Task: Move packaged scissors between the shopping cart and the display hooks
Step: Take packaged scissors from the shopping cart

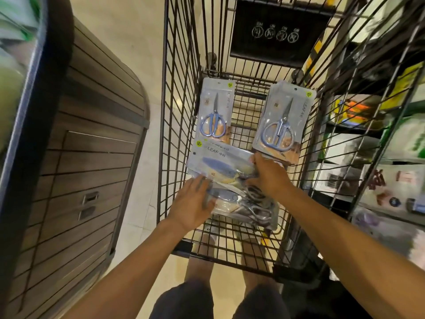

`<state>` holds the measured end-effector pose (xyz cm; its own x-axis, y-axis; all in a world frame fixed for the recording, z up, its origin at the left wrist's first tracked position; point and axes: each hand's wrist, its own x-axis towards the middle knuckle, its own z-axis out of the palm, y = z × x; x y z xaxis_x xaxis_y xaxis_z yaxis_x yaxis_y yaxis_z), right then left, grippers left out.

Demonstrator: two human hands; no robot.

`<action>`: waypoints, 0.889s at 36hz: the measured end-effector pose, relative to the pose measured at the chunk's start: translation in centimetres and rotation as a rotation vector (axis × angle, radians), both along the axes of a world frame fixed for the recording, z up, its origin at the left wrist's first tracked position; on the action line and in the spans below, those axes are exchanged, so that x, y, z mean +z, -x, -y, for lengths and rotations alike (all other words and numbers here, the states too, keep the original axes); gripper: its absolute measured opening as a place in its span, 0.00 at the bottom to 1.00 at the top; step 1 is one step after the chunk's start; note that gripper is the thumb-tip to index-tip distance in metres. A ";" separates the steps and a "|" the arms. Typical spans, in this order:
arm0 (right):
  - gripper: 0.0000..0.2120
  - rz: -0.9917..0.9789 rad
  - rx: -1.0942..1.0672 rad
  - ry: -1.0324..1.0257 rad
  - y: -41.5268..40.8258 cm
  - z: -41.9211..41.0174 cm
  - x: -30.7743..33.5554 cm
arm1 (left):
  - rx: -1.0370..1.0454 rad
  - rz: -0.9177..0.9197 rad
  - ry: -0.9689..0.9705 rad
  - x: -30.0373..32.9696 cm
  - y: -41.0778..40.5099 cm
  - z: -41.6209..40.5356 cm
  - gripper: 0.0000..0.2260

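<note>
You are looking down into a black wire shopping cart (181, 107) with both arms reaching in from the near edge. Your left hand (192, 203) lies on the near pile of scissor packs (243, 203), fingers spread fairly straight and pressing on the plastic at its left end. Your right hand (268, 174) comes in from the right, its fingers curled over the right end of the sideways pack (220, 164) that sits on top of that pile; it appears to be gripping that pack, though the fingertips are hidden under the hand and the blur makes this hard to confirm.

Two more packs lie farther in on the cart floor. The far-left pack (216, 111) lies lengthwise with blue-handled scissors pointing away from you, just beyond the sideways pack. The far-right pack (285, 122) is tilted slightly, its near edge touching or just beside your right hand's knuckles. It holds the same blue-handled scissors.

At the far end of the cart a black panel with white round symbols (278, 33) hangs on the wire. To the left of the cart stands a dark wood-slatted counter (92, 157) with a rounded corner. On the right, store shelves (377, 139) carry assorted packaged goods, blurred. Pale floor tiles (138, 31) show between the cart and the counter.
</note>
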<state>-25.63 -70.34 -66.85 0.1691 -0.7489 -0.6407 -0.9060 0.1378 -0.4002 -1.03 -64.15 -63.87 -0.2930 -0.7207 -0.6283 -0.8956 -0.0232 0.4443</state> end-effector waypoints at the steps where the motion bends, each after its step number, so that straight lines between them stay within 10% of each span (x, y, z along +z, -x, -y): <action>1: 0.27 -0.001 0.013 -0.024 0.1 0.1 0.4 | 0.005 -0.015 -0.019 0.1 -0.1 0.0 0.28; 20: 0.34 0.708 -0.719 -0.104 1.6 -4.1 15.7 | 0.798 -0.724 -0.344 13.9 3.5 3.0 0.36; 32: 0.33 0.834 -0.643 -0.222 -2.2 -6.4 13.3 | 0.971 -0.826 -0.263 11.6 3.0 2.1 0.50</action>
<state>-23.41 -63.98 -53.57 0.2318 -0.7345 -0.6378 -0.0907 0.6365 -0.7659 -4.05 -66.23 -52.28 -0.0901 -0.7387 -0.6680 0.0708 -0.6738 0.7355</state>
